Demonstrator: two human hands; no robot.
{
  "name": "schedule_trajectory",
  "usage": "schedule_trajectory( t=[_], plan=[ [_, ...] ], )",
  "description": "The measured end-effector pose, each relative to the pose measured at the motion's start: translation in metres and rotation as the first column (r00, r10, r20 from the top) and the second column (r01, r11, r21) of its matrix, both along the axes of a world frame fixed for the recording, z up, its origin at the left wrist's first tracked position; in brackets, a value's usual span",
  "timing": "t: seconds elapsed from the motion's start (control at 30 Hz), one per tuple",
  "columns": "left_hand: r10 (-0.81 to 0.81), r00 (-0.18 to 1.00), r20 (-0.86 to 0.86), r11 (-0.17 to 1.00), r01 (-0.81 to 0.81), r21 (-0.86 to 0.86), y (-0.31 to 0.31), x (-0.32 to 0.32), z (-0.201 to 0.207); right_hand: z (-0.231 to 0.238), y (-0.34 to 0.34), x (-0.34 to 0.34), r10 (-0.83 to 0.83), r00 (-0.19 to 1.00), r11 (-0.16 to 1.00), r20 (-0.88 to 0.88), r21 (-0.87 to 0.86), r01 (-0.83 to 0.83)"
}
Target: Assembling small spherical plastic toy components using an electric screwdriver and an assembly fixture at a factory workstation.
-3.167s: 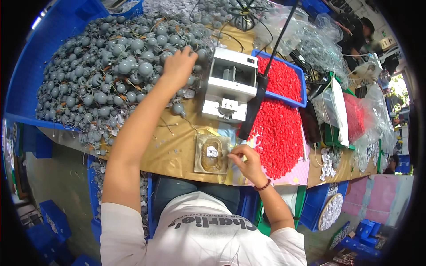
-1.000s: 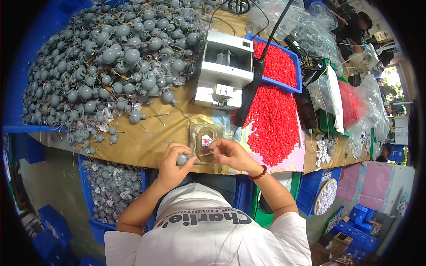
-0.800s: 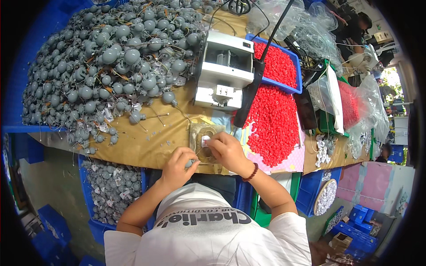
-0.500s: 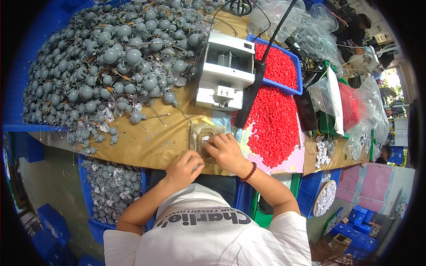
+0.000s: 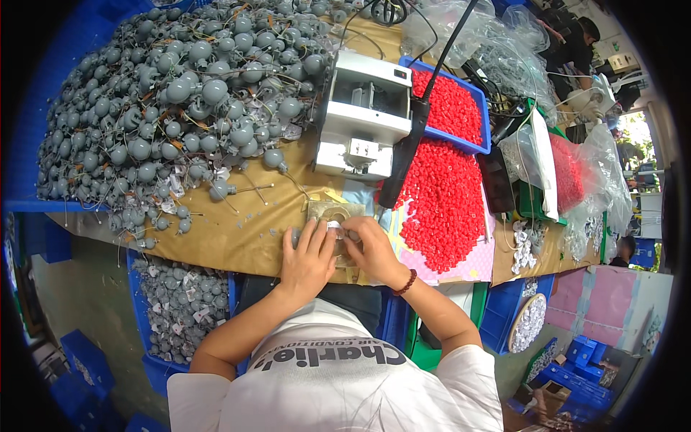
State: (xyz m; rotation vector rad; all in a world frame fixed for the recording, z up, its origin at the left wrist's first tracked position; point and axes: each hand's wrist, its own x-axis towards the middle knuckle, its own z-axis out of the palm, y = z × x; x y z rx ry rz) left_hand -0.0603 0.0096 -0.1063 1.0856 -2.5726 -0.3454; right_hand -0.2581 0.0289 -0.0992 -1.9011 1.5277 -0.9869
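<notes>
Left hand and right hand pinched together on small grey wired bulb, just before white machine; probably light, rigid, safest gripped by body, not thin wire.

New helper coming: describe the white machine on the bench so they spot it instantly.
Start at the huge heap of grey bulb-shaped parts covering the bench's left. Just right of it, before the blue tray of red pellets, sits the white machine: the only boxy white thing there.

Brown-covered workbench — blue crates on grey floor, daylight far right.
</notes>
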Motion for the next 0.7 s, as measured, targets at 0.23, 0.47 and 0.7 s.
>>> schedule_trajectory(
  t=[0.23, 0.47, 0.7],
  plan=[
    [-0.077, 0.993, 0.087, 0.996, 0.082, -0.045, -0.006, 0.004, 0.006, 0.011, -0.003, -0.015, 0.02, 0.998, 0.997, 0.052, 0.076, -0.024],
    [-0.134, 0.989, 0.065, 0.99, 0.136, -0.023, -0.011, 0.006, 0.007, 0.006, 0.013, -0.03, -0.105, 0.988, 0.932, 0.117, 0.357, 0.057],
    [-0.145, 0.989, 0.0, 0.989, 0.145, 0.012, -0.013, 0.007, 0.006, -0.001, -0.005, -0.033, -0.377, 0.68, 0.739, 0.629, 0.647, -0.189]
  ],
)
